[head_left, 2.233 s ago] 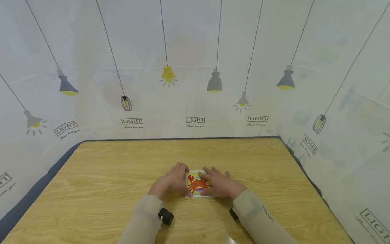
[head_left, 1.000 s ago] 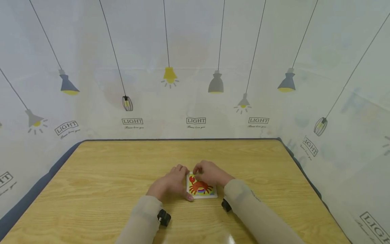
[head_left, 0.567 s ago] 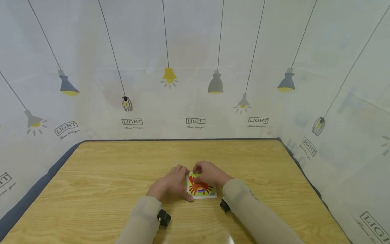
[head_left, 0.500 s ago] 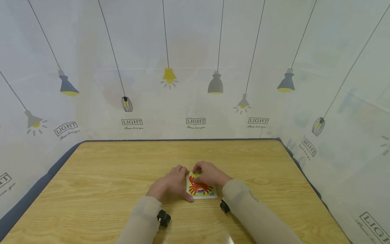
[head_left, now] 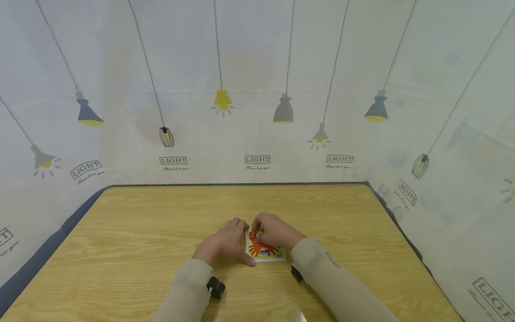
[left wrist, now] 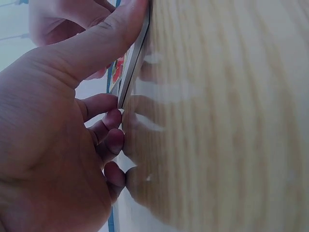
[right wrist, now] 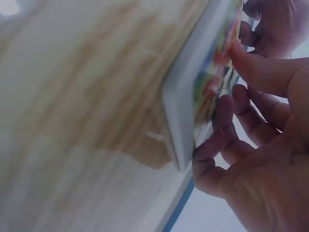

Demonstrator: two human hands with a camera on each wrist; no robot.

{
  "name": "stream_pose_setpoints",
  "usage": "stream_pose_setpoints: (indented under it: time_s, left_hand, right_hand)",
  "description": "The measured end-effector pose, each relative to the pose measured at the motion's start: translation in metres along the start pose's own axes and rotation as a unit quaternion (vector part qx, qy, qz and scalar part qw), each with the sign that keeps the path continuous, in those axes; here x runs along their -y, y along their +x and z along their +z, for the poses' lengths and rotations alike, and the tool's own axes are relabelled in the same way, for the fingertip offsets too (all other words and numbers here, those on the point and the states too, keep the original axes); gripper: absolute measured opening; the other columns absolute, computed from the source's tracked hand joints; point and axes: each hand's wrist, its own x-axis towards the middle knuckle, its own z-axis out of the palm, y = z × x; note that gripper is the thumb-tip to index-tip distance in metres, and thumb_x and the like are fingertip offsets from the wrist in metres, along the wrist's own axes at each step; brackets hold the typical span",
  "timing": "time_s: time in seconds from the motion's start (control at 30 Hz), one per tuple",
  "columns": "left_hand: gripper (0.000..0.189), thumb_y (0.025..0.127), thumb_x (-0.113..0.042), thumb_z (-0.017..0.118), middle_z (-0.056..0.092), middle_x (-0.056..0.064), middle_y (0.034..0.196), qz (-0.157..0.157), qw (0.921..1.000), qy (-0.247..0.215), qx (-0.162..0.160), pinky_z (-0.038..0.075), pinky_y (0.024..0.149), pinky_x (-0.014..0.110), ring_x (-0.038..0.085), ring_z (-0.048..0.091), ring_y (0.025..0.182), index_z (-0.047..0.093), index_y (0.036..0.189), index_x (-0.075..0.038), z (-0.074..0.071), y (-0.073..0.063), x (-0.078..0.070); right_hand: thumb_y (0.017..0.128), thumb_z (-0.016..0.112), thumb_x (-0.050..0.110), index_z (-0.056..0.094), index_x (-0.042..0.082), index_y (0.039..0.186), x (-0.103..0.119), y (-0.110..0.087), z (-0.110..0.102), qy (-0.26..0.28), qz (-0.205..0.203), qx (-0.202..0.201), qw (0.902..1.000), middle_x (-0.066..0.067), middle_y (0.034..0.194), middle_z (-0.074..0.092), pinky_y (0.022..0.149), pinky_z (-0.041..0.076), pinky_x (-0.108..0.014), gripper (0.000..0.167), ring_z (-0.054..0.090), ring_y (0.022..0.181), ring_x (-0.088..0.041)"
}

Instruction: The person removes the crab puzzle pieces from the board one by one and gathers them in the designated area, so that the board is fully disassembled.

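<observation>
Two hands at a crab board on the table

The left hand (head_left: 224,241) holds the left side of the board (head_left: 268,252) between thumb and forefinger. The right hand (head_left: 277,231) bends over the top of it, fingers curled, thumb on the picture; whether it pinches a piece, one cannot tell. The board lies flat on the table (head_left: 153,241), face up, showing a red crab with a rainbow belly.

Both wrists wear pale sleeves (head_left: 187,281), each with a black unit (head_left: 216,287) strapped on. The table is yellowish wood grain, glossy enough to throw a glint near the bottom. Beyond its far edge and on both sides stands white sheeting (head_left: 257,129), printed with hanging lamps (head_left: 222,99) in blue, grey and yellow, and with boxed labels (head_left: 257,159) reading LIGHT. A dark blue band (head_left: 80,214) runs around the tabletop.

Only the head view gives the room and most of the crab. The left wrist view adds fingertips (left wrist: 115,141) touching the wood, their reflections below. The right wrist view, slightly blurred, shows the board's thick white side and rounded corner.
</observation>
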Motion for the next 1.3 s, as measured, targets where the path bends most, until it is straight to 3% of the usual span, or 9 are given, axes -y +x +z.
stream_pose_setpoints:
  time_s: [0.27, 0.4, 0.57, 0.77, 1.13, 1.3]
  left_hand:
    - [0.102, 0.073, -0.055, 0.095, 0.047, 0.013, 0.153, -0.008, 1.0, 0.0, 0.002, 0.041, 0.124, 0.053, 0.029, 0.045, 0.138, 0.047, 0.15, -0.007, 0.0015, -0.0024, 0.0027]
    - [0.102, 0.072, -0.056, 0.096, 0.047, 0.014, 0.151, -0.002, 1.0, -0.009, 0.0, 0.042, 0.122, 0.054, 0.031, 0.046, 0.137, 0.048, 0.147, -0.006, -0.0018, -0.0046, 0.0012]
    - [0.092, 0.08, -0.061, 0.087, 0.049, 0.013, 0.149, -0.01, 0.9999, -0.01, -0.006, 0.042, 0.121, 0.057, 0.031, 0.046, 0.137, 0.051, 0.145, -0.006, -0.0013, -0.0029, 0.0015]
    - [0.078, 0.09, -0.057, 0.08, 0.052, 0.014, 0.147, -0.025, 0.9994, -0.011, -0.021, 0.043, 0.119, 0.061, 0.033, 0.047, 0.136, 0.054, 0.143, -0.006, 0.0029, 0.0021, 0.002]
    - [0.077, 0.091, -0.052, 0.081, 0.052, 0.015, 0.147, -0.021, 0.9995, -0.007, -0.024, 0.042, 0.12, 0.062, 0.033, 0.047, 0.136, 0.053, 0.144, -0.004, 0.001, -0.0004, -0.003]
    - [0.083, 0.087, -0.057, 0.083, 0.05, 0.015, 0.147, -0.007, 0.9997, -0.01, -0.023, 0.041, 0.121, 0.061, 0.035, 0.046, 0.137, 0.052, 0.144, -0.005, 0.0046, 0.0022, 0.0015]
  right_hand:
    - [0.095, 0.081, 0.016, 0.072, 0.005, 0.123, 0.0041, 0.0042, -0.0005, -0.045, 0.008, 0.024, 0.9987, -0.008, 0.113, 0.072, 0.105, 0.057, -0.045, 0.031, 0.064, 0.102, -0.019]
    - [0.095, 0.081, 0.015, 0.068, 0.009, 0.117, 0.0067, 0.0033, -0.002, -0.046, 0.008, 0.028, 0.9985, -0.005, 0.103, 0.067, 0.093, 0.057, -0.04, 0.026, 0.059, 0.093, -0.018]
    - [0.096, 0.079, 0.013, 0.062, 0.013, 0.113, 0.0084, 0.0005, -0.0021, -0.035, 0.002, 0.027, 0.999, -0.003, 0.097, 0.063, 0.085, 0.054, -0.036, 0.024, 0.057, 0.089, -0.018]
    - [0.099, 0.074, 0.009, 0.067, 0.009, 0.128, 0.0077, -0.0027, -0.0014, -0.031, -0.002, 0.027, 0.9992, -0.003, 0.101, 0.067, 0.09, 0.057, -0.039, 0.03, 0.06, 0.091, -0.017]
    - [0.099, 0.074, 0.009, 0.067, 0.011, 0.132, 0.0069, -0.0058, 0.0011, -0.059, -0.031, 0.01, 0.9977, -0.007, 0.132, 0.066, 0.11, 0.056, -0.043, 0.034, 0.065, 0.12, -0.022]
    - [0.099, 0.075, 0.01, 0.068, 0.01, 0.132, 0.0055, -0.005, 0.0043, -0.071, -0.038, 0.002, 0.9967, -0.005, 0.13, 0.068, 0.107, 0.058, -0.04, 0.034, 0.065, 0.114, -0.018]
